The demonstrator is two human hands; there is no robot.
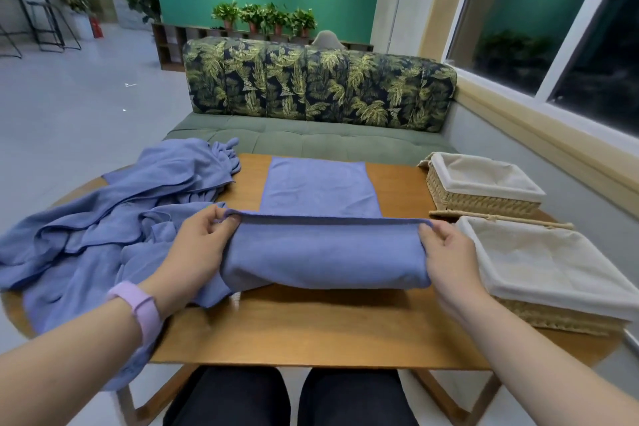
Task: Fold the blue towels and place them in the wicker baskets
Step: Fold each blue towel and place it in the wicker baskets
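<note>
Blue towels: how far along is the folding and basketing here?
Early. Done: nothing basketed; near basket and far basket show only liners. In hand: left hand and right hand pinch a half-folded towel. Left: flat towel and heaped pile.

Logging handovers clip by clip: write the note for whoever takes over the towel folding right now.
Left hand and right hand each pinch an end of the half-folded towel, held over the table.
Folded towel lies flat at the table's far side.
Unfolded pile sits left.
Near basket and far basket hold no towels.
Left: finish this fold, fold the pile, fill the baskets.
</note>
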